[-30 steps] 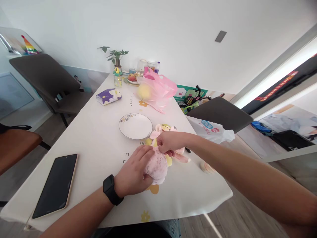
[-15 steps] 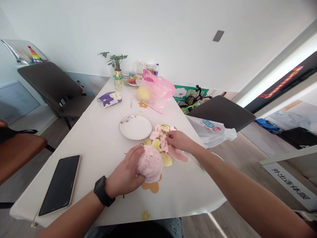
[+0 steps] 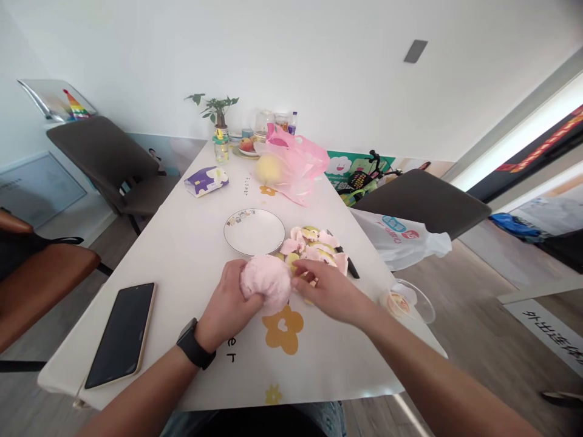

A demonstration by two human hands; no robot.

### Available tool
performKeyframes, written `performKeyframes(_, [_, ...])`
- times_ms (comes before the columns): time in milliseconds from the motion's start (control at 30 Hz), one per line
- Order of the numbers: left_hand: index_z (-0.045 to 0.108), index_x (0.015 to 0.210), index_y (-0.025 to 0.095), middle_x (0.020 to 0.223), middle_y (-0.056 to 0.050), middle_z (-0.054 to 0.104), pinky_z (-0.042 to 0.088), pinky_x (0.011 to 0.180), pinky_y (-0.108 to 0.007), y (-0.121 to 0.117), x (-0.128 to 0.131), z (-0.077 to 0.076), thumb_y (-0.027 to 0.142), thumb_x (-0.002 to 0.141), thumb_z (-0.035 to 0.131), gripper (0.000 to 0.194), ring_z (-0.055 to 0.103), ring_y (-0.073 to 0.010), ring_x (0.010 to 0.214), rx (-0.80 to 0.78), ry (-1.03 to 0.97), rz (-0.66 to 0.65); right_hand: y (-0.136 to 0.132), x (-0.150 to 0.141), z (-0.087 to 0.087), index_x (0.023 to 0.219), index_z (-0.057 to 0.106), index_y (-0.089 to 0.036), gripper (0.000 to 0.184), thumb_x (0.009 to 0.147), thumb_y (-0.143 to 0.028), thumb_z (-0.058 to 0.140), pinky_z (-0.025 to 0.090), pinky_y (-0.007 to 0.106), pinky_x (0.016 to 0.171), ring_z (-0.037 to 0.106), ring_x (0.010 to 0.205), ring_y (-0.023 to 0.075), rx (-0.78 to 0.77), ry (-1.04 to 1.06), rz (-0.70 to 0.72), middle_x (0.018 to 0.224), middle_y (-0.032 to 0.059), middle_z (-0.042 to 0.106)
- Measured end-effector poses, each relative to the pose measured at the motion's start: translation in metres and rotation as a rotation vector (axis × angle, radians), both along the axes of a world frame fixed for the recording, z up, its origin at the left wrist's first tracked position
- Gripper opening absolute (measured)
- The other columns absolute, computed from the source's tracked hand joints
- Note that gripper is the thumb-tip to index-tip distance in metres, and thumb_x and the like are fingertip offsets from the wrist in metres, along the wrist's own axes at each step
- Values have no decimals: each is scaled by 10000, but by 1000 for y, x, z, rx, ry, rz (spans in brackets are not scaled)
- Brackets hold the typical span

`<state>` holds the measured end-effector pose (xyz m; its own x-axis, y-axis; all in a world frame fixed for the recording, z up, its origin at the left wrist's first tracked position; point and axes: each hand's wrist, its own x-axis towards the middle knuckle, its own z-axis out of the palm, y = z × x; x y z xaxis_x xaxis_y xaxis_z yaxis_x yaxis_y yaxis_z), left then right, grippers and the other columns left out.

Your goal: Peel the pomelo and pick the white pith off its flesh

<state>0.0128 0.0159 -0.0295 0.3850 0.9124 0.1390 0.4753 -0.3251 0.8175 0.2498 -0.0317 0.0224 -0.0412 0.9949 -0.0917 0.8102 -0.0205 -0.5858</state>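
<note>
My left hand (image 3: 234, 291) grips a peeled pomelo (image 3: 266, 281), a round fruit covered in pale pink pith, and holds it over the table in front of the plate. At the pomelo's right side is my right hand (image 3: 325, 288), its thumb and fingers bent and a little apart, with nothing visible between them. Whether its fingertips touch the fruit I cannot tell. Behind that hand lies a heap of pomelo peel (image 3: 314, 246), pink inside and yellow-green outside. A white plate (image 3: 254, 233) with a patterned rim stands just beyond the pomelo.
A dark-handled knife (image 3: 352, 267) lies partly under the peel. At the right edge sits a clear bowl (image 3: 421, 303). A phone (image 3: 122, 334) rests on the left. Farther back are a tissue pack (image 3: 206, 181), a pink bag (image 3: 298, 164) with a yellow fruit, and a cup (image 3: 221, 150).
My right hand has moved from the peel heap to the pomelo's side. The pomelo has turned and risen slightly in my left hand. The view has shifted, and the knife and bowl now show.
</note>
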Motion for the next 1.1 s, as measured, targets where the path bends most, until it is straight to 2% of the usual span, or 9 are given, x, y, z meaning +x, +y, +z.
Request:
performKeyframes(133, [384,1396,233,1333,-106,473,419,1102,-491,-5,3,4,206,781,611,656,482,-284,1284,16,45,2,-21,-27,-7,1387,526,-189,606,883,-514,609,523,391,828,652,940,235,-13,92,-69,1211,126,653])
performKeyframes(267, [337,1475,263,1314,-121,467,465,1039,-508,-9,5,12,378,799,676,765,538,-308,1211,-34,132,-7,-24,-39,-21,1495,415,-178,733,854,-464,625,459,477,1015,562,1207,309,19,88,-161,1399,165,549])
performKeyframes(400, [421,1419,210,1240,-127,512,442,1060,-516,-6,6,19,457,851,619,651,526,-316,1220,-21,212,-27,-22,-45,-29,1558,322,-219,765,867,-422,578,417,475,1085,454,1361,315,8,162,-214,1548,133,419])
performKeyframes(500, [492,1298,142,1270,-159,510,409,1097,-511,-3,10,19,456,832,632,579,468,-337,1296,57,207,-19,-23,-53,-27,1587,245,-199,825,861,-416,570,414,488,1084,441,1379,328,-33,210,-283,1566,152,393])
performKeyframes(567, [453,1317,119,1350,-185,477,425,1087,-503,-2,14,16,465,833,631,621,474,-337,1309,30,168,-4,-23,-58,-25,1600,186,-179,855,867,-409,559,447,486,1042,496,1333,330,-75,269,-319,1541,176,424])
performKeyframes(667, [324,1462,152,1438,-179,452,423,1091,-508,-2,18,13,482,863,607,740,471,-335,1341,2,142,-28,-24,-63,-25,1610,122,-190,854,882,-366,531,534,436,892,660,1089,288,-155,406,-355,1421,181,557])
performKeyframes(733, [316,1494,194,1442,-161,464,414,1099,-509,-2,18,13,477,866,614,751,472,-334,1346,47,156,-51,-24,-63,-25,1614,85,-203,859,883,-341,516,553,412,834,688,988,263,-189,462,-376,1384,172,589])
performKeyframes(933, [439,1391,213,1329,-144,536,455,1060,-501,-1,20,15,448,855,644,619,517,-318,1275,111,165,-34,-18,-57,-21,1588,189,-217,781,876,-310,498,503,422,941,594,1208,295,-196,436,-355,1536,161,439])
performKeyframes(1100, [431,1357,229,1290,-136,536,466,1040,-517,-5,24,14,415,861,637,569,513,-315,1250,136,178,-10,-14,-58,-24,1582,163,-182,757,885,-267,443,501,412,941,578,1208,283,-168,426,-348,1483,171,491])
